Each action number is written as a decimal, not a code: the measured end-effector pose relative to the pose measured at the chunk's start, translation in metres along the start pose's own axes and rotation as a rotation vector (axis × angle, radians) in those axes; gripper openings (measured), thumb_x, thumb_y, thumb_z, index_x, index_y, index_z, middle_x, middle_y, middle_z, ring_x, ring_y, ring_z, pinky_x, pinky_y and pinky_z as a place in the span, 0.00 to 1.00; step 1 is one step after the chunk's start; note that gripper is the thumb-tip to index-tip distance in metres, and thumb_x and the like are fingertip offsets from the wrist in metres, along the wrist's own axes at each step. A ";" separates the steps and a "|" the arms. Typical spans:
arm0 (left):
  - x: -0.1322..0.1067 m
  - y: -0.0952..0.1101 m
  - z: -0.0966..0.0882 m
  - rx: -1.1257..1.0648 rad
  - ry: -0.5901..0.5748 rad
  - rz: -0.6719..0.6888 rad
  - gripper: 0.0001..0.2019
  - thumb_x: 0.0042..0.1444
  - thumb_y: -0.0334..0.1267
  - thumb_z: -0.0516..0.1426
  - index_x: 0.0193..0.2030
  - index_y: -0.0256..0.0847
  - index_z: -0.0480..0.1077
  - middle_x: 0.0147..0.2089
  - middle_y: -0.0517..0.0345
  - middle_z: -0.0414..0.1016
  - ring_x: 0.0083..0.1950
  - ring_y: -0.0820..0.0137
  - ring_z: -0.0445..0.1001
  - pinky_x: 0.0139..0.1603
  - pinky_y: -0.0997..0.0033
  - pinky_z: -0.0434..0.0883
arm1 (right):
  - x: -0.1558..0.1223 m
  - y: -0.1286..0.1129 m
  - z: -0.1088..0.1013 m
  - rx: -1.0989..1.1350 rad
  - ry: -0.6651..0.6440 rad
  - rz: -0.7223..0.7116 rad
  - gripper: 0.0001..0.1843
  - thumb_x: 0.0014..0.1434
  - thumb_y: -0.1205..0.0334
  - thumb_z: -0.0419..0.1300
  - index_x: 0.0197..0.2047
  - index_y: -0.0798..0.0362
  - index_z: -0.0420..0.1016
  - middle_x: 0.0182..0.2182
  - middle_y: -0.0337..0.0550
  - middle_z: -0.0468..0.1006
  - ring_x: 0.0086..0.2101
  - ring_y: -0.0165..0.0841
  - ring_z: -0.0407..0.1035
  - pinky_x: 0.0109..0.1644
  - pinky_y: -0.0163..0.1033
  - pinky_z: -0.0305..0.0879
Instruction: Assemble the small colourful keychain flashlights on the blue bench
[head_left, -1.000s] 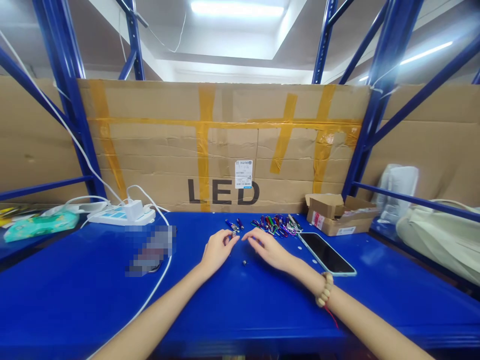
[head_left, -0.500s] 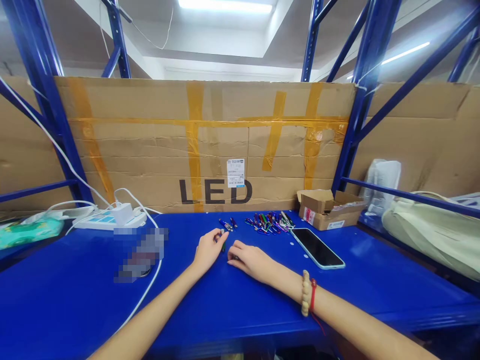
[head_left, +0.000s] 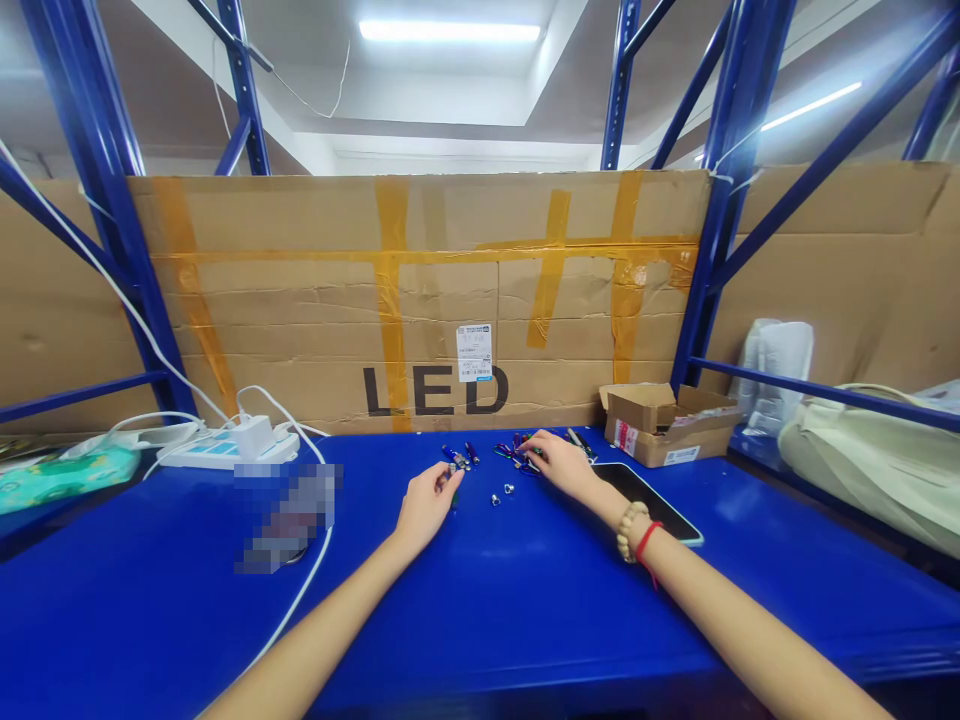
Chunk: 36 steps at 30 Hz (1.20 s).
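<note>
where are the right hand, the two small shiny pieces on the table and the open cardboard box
right hand (head_left: 562,464): head view, back of the hand
two small shiny pieces (head_left: 495,500): head view, on the left one of the pair
open cardboard box (head_left: 649,443): head view, on its front wall

Looks smooth and glossy across the tabletop (head_left: 487,610), matt and creased on the cardboard (head_left: 300,310), shiny like plastic on the tape (head_left: 390,300). Gleams like metal on the small parts (head_left: 509,489), glassy on the phone (head_left: 637,488), smoothly painted on the rack post (head_left: 739,170), woodlike on the beads (head_left: 627,532).
</note>
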<state>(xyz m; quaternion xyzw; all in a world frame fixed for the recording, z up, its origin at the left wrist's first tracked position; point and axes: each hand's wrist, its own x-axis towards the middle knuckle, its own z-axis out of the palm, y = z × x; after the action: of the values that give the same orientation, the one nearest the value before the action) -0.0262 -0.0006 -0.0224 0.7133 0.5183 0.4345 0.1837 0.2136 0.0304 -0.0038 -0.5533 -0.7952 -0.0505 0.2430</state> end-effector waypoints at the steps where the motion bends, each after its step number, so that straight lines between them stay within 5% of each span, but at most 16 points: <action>1: 0.000 0.000 0.000 0.001 -0.011 0.010 0.16 0.53 0.49 0.48 0.23 0.40 0.60 0.21 0.64 0.61 0.25 0.74 0.61 0.29 0.76 0.57 | 0.005 0.008 0.001 -0.046 -0.014 -0.003 0.13 0.60 0.65 0.50 0.43 0.52 0.75 0.43 0.45 0.74 0.42 0.36 0.69 0.44 0.38 0.63; 6: 0.000 -0.003 0.001 0.003 -0.036 0.073 0.16 0.54 0.49 0.48 0.24 0.40 0.60 0.21 0.65 0.59 0.25 0.75 0.59 0.29 0.75 0.57 | 0.026 0.026 0.011 -0.066 -0.146 -0.152 0.14 0.58 0.66 0.53 0.44 0.55 0.76 0.44 0.50 0.75 0.44 0.38 0.68 0.49 0.39 0.61; 11: 0.001 -0.004 0.001 0.009 -0.050 0.072 0.16 0.54 0.49 0.48 0.24 0.40 0.60 0.21 0.65 0.59 0.25 0.75 0.58 0.30 0.75 0.57 | 0.045 0.027 0.016 0.008 -0.215 -0.102 0.12 0.52 0.69 0.57 0.38 0.56 0.79 0.36 0.48 0.79 0.37 0.36 0.71 0.42 0.36 0.63; 15: 0.001 -0.003 0.000 0.026 -0.076 0.054 0.15 0.55 0.48 0.47 0.25 0.40 0.60 0.23 0.64 0.60 0.26 0.74 0.59 0.31 0.74 0.57 | 0.051 0.023 0.014 0.039 -0.226 -0.077 0.12 0.45 0.73 0.58 0.33 0.56 0.80 0.30 0.45 0.80 0.30 0.33 0.72 0.35 0.33 0.63; 19: 0.000 -0.001 -0.001 0.063 -0.060 0.097 0.14 0.57 0.47 0.46 0.26 0.41 0.61 0.27 0.62 0.61 0.29 0.72 0.61 0.33 0.73 0.59 | 0.044 0.017 0.011 0.091 -0.134 -0.013 0.13 0.50 0.69 0.56 0.38 0.58 0.78 0.34 0.49 0.79 0.32 0.33 0.72 0.36 0.33 0.64; 22: -0.001 0.001 -0.003 0.058 -0.038 0.138 0.14 0.58 0.46 0.45 0.29 0.41 0.62 0.31 0.59 0.63 0.32 0.71 0.63 0.35 0.73 0.61 | 0.033 0.013 0.010 0.249 -0.060 0.058 0.14 0.55 0.62 0.53 0.39 0.59 0.77 0.36 0.50 0.78 0.31 0.32 0.71 0.37 0.35 0.65; 29: -0.005 0.009 -0.010 -0.002 -0.089 0.153 0.13 0.60 0.44 0.43 0.31 0.42 0.62 0.32 0.59 0.69 0.35 0.71 0.67 0.38 0.73 0.62 | 0.013 0.009 -0.003 0.795 -0.165 0.289 0.18 0.52 0.49 0.58 0.32 0.58 0.72 0.23 0.43 0.75 0.25 0.28 0.68 0.28 0.31 0.62; 36: -0.007 0.015 -0.013 -0.053 -0.127 0.080 0.16 0.60 0.47 0.42 0.29 0.42 0.61 0.27 0.62 0.68 0.28 0.73 0.64 0.33 0.74 0.61 | 0.012 0.016 -0.020 1.209 -0.109 0.495 0.15 0.55 0.57 0.60 0.45 0.54 0.73 0.34 0.44 0.76 0.32 0.25 0.72 0.36 0.28 0.68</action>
<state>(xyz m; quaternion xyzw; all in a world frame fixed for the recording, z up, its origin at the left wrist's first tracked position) -0.0289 -0.0153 -0.0076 0.7545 0.4648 0.4091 0.2175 0.2316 0.0397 0.0161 -0.4877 -0.5437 0.4908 0.4750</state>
